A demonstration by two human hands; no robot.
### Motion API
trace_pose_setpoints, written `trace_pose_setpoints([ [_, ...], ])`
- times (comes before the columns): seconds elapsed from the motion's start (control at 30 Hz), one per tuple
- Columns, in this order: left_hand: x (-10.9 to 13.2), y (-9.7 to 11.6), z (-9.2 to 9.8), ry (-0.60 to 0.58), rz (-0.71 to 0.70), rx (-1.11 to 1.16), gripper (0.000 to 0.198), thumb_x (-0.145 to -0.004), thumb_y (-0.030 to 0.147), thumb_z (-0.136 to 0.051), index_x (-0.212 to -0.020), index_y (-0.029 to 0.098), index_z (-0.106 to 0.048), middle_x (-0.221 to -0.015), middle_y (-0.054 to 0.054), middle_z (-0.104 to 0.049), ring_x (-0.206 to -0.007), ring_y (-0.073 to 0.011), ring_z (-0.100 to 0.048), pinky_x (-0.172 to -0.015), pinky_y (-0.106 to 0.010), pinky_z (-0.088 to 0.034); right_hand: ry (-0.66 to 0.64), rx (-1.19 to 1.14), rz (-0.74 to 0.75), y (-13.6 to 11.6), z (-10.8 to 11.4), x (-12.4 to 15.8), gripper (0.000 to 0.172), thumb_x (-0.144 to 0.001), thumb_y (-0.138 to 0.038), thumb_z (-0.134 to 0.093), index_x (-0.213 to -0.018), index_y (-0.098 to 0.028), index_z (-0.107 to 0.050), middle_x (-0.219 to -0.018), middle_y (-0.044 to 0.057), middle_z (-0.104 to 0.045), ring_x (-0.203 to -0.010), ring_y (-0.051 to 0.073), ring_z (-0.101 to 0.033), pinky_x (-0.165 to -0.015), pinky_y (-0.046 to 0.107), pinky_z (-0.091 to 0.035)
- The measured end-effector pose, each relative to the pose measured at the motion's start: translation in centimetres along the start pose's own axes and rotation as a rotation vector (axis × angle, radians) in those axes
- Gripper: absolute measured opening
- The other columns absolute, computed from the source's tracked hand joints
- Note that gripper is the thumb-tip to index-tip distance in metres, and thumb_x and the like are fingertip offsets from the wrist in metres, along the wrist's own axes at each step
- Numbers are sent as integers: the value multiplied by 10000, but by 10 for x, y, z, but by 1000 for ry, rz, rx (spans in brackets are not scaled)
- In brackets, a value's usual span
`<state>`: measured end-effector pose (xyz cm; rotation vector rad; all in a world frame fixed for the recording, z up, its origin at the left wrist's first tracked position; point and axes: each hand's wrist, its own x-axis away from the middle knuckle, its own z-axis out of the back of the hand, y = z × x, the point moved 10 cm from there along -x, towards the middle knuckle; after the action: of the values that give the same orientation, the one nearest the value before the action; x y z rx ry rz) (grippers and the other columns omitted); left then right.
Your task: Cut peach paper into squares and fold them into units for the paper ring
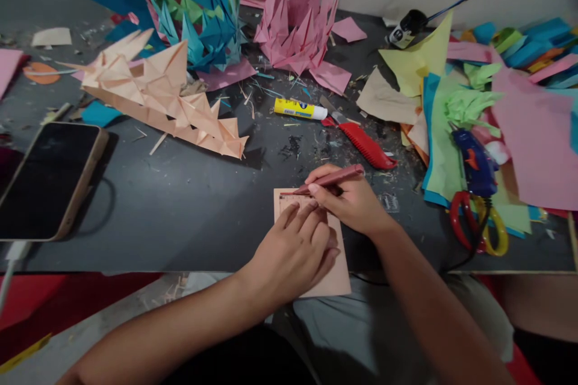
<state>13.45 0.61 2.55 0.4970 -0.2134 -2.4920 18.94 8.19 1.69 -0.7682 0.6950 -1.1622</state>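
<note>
A small peach paper sheet (pixel 336 280) lies at the dark table's front edge, hanging slightly over it. My left hand (pixel 293 252) rests on the sheet, fingers together and pressed flat, pinning it down. My right hand (pixel 352 198) is closed round a reddish pen-like tool (pixel 334 178), whose tip touches the sheet's top edge just beyond my left fingertips.
A phone (pixel 47 177) on a cable lies at left. Folded paper forms stand behind: peach (pixel 158 96), blue-green (pixel 194 6), pink (pixel 298 24). A glue stick (pixel 300 109) and red cutter (pixel 365 144) lie mid-table. Loose coloured sheets, a blue glue gun (pixel 474 162) and scissors (pixel 478 222) crowd the right.
</note>
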Motion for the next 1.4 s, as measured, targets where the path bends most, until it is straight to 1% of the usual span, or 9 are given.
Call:
trace_pose_setpoints([
  [0.2, 0, 0, 2, 14, -4, -3, 344, -867, 294, -409, -1053, 25, -514, -1068, -174, -606, -1093, -265, -530, -946, -394, -405, 73, 97, -13, 7, 23, 6, 122, -822, -260, -490, -760, -189, -567, -706, -6, -603, -579, 105, -521, -513, 219, -396],
  [0.33, -2, 0, 3, 12, -12, 8, 306, -866, 283, -409, -1018, 45, -528, -1085, -163, -608, -1089, -259, -535, -944, -398, -407, 119, 118, -14, 12, 34, 8, 122, -805, -240, -492, -715, -186, -554, -681, -1, -602, -579, 113, -521, -509, 227, -387],
  [0.7, -3, 0, 4, 1, -8, -1, 275, -860, 262, -393, -1005, 72, -530, -1066, -149, -620, -1076, -238, -546, -936, -384, -422, 181, 92, 13, 10, 40, 11, 128, -796, -258, -499, -702, -186, -549, -657, 0, -589, -587, 122, -531, -507, 235, -399],
  [0.87, -3, -1, 5, -3, 6, 8, 231, -854, 241, -413, -962, 80, -538, -1053, -144, -625, -1062, -234, -555, -929, -378, -426, 341, -3, 39, 10, 66, 22, 101, -807, -247, -512, -739, -199, -570, -706, -9, -595, -589, 112, -550, -516, 227, -433],
  [0.97, -3, -1, 5, 5, 7, 12, 224, -845, 232, -425, -962, 76, -537, -1051, -143, -626, -1055, -230, -558, -925, -375, -430, 380, -37, 36, 15, 75, 29, 82, -814, -251, -529, -774, -205, -584, -757, -3, -612, -608, 114, -578, -547, 234, -469],
  [1.07, -3, -2, 5, 8, 8, 19, 224, -836, 226, -433, -961, 71, -537, -1056, -147, -625, -1054, -228, -559, -931, -377, -428, 327, -37, 13, 18, 73, 34, 114, -838, -271, -515, -892, -213, -596, -816, 12, -639, -677, 135, -618, -622, 270, -506],
  [1.23, -3, -4, 3, -7, 21, 27, 237, -830, 225, -436, -980, 70, -534, -1066, -155, -617, -1055, -242, -557, -921, -390, -438, 165, 160, 12, 14, 59, 44, 162, -860, -242, -488, -987, -224, -588, -955, 37, -666, -921, 165, -616, -838, 321, -481],
  [1.33, -3, -4, 3, -7, 23, 41, 231, -814, 210, -461, -980, 64, -528, -1048, -156, -618, -1051, -246, -558, -929, -396, -437, 91, 276, 27, 18, 50, 53, 185, -863, -241, -483, -1025, -228, -571, -1050, 64, -635, -1004, 186, -577, -878, 353, -458],
  [1.4, -3, -4, 2, -12, 21, 55, 248, -813, 209, -473, -1009, 63, -514, -1061, -161, -612, -1060, -247, -554, -936, -400, -435, 57, 353, 60, 21, 45, 58, 203, -830, -267, -545, -1030, -233, -558, -1069, 71, -626, -1037, 211, -551, -893, 385, -446],
])
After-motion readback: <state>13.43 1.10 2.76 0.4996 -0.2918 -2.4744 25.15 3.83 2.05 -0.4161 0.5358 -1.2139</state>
